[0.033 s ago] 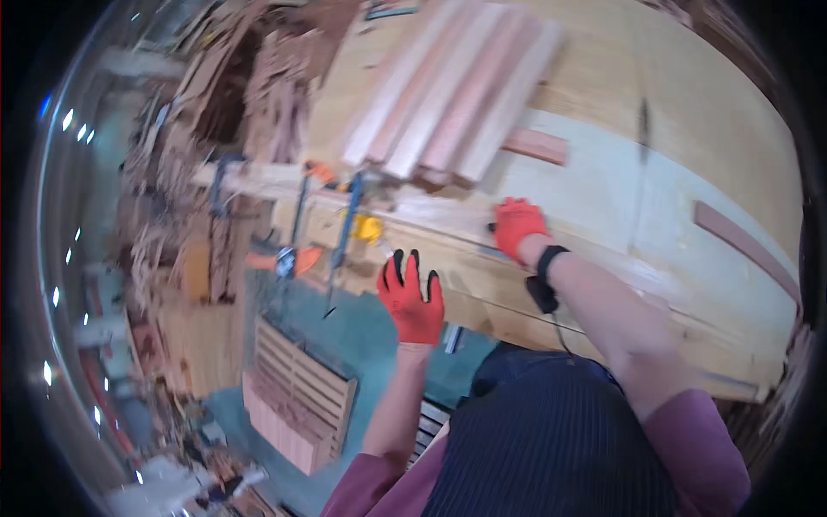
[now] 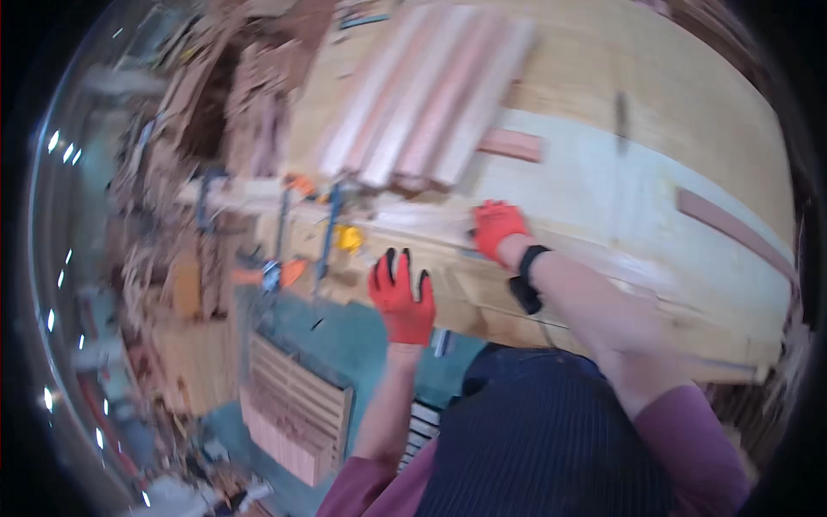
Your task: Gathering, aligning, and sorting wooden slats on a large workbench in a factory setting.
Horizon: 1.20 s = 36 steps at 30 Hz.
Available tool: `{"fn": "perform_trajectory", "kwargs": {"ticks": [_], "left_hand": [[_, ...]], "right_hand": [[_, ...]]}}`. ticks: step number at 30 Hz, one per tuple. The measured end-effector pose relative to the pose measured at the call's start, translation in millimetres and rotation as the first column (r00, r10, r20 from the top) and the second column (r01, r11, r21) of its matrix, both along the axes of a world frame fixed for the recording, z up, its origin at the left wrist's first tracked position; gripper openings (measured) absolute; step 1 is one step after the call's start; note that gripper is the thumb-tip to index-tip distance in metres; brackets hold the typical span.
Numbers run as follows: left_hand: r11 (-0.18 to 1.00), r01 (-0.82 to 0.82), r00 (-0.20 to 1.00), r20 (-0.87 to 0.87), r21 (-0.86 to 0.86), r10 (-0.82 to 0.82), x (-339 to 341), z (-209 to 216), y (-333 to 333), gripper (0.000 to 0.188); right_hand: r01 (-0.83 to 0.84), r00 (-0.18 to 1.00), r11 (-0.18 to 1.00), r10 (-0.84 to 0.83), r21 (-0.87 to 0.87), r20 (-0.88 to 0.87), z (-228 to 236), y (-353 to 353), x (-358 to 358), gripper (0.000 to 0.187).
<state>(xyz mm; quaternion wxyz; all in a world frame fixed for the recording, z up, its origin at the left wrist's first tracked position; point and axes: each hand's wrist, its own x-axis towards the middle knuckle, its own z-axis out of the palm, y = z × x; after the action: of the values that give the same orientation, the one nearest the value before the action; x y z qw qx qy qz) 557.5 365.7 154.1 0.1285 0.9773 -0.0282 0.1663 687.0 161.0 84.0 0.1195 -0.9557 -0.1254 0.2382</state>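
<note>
My left hand [image 2: 402, 297], in a red glove with black fingertips, hovers by the bench's near edge. Its fingers are spread and it holds nothing. A yellow-handled tool [image 2: 349, 239] lies just beyond its fingertips. My right hand [image 2: 500, 231], gloved in red, rests low over a pale wooden strip [image 2: 413, 212] along the bench's front. Its fingers look curled, with their tips hidden; what they hold, if anything, I cannot make out. Beyond it lies a row of several pinkish planks [image 2: 431, 95] side by side, with a short wood piece [image 2: 514, 146] at their right.
Blue bar clamps [image 2: 330, 228] with orange parts stand at the bench's left end. A reddish strip [image 2: 732, 231] lies at the right on the bench top [image 2: 586, 189]. On the green floor, left of me, a slatted pallet [image 2: 297, 379] carries stacked wood blocks [image 2: 280, 435]. Scrap wood [image 2: 258, 108] heaps farther left.
The whole bench has shifted slightly left in the picture. My left hand has moved a little right relative to the bench, still open; my right hand keeps its place by the planks.
</note>
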Motion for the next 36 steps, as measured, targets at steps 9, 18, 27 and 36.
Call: {"fn": "perform_trajectory", "kwargs": {"ticks": [9, 18, 27, 36], "left_hand": [[0.715, 0.699, 0.66, -0.387, -0.001, -0.645, 80.0, -9.3, -119.3, 0.088], [0.613, 0.789, 0.521, -0.57, 0.039, -0.635, 93.6, -33.1, -128.5, 0.097], [0.623, 0.77, 0.575, -0.575, 0.138, -0.582, 87.0, -35.3, -128.5, 0.099], [0.603, 0.779, 0.583, -0.554, 0.173, -0.594, 80.6, -36.8, -127.9, 0.099]], "right_hand": [[0.204, 0.967, 0.79, -0.068, 0.579, -0.247, 118.1, -227.2, -106.5, 0.067], [0.722, 0.665, 0.683, -0.729, 0.109, 0.164, 40.3, -468.4, -296.6, 0.058], [0.683, 0.715, 0.723, -0.63, -0.107, 0.302, 6.0, -478.0, -313.7, 0.047], [0.682, 0.717, 0.716, -0.618, -0.146, 0.323, 14.1, -472.8, -316.3, 0.039]]}}
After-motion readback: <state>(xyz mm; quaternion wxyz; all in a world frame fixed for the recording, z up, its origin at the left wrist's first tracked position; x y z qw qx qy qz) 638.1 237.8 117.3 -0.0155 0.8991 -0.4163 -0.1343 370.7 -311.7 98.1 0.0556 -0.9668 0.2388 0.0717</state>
